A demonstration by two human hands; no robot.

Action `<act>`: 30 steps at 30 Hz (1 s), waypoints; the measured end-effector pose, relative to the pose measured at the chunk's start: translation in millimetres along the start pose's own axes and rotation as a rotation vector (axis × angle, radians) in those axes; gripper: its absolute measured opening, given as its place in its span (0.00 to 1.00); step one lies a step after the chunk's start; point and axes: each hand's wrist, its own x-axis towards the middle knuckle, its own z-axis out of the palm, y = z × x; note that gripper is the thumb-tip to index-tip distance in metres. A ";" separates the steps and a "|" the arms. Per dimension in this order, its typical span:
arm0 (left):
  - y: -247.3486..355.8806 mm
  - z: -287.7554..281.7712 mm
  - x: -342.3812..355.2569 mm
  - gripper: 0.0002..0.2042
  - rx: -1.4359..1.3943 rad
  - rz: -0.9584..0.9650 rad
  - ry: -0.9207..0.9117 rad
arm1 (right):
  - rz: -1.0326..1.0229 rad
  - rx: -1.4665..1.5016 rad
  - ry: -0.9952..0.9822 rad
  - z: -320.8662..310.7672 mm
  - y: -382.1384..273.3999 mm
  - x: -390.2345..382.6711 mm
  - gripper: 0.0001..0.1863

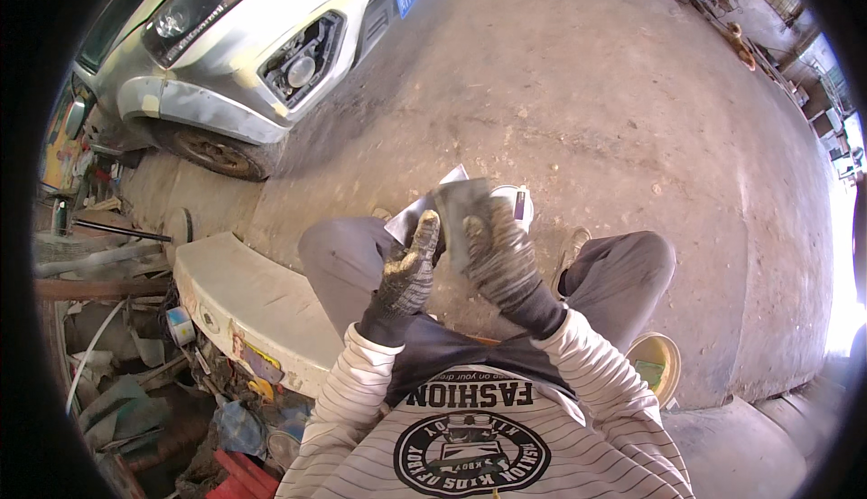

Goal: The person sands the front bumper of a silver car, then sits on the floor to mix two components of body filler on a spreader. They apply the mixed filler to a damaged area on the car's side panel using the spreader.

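Between my bent knees, my left hand (406, 273), in a grey and pale knit glove, is closed on a folded white sheet (401, 223) with its thumb uppermost. My right hand (495, 260), gloved the same way and blurred by movement, grips a flat dark grey piece (461, 199) beside the left thumb. Whether the grey piece touches the sheet is hard to tell. Just behind the right hand is a white round container (522, 212) with a dark label, partly hidden by that hand.
A car (226, 83) with patchy paint stands at upper left on the concrete floor (614, 120). A long pale panel (244, 305) lies at my left, beside heaped scrap (126, 409). A pale bucket (666, 363) is by my right hip. Assorted items line the right wall.
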 end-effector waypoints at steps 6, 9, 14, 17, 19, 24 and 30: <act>27.1 -30.9 -7.4 0.23 0.496 0.399 -0.049 | -0.048 -0.346 -0.103 -48.5 64.3 2.3 0.32; 35.3 -19.9 -6.0 0.19 0.207 0.354 -0.168 | 0.438 0.397 -0.160 -63.4 70.9 0.0 0.25; 47.8 29.7 -1.5 0.19 0.081 0.702 -0.128 | 0.583 1.073 -0.135 -38.2 34.3 -10.5 0.20; 49.4 31.0 -3.0 0.22 0.055 0.628 -0.079 | 0.430 0.976 -0.181 -27.6 20.6 -18.6 0.18; 46.8 21.7 -4.8 0.24 0.119 0.592 -0.012 | 0.445 0.801 -0.175 -25.1 16.3 -27.0 0.17; 26.8 -2.6 9.7 0.30 0.114 0.496 0.063 | 0.372 0.187 -0.374 -42.4 0.9 -45.3 0.19; 19.8 -15.0 17.6 0.23 0.174 0.325 0.198 | 0.657 0.741 0.274 -53.9 -21.7 -10.7 0.18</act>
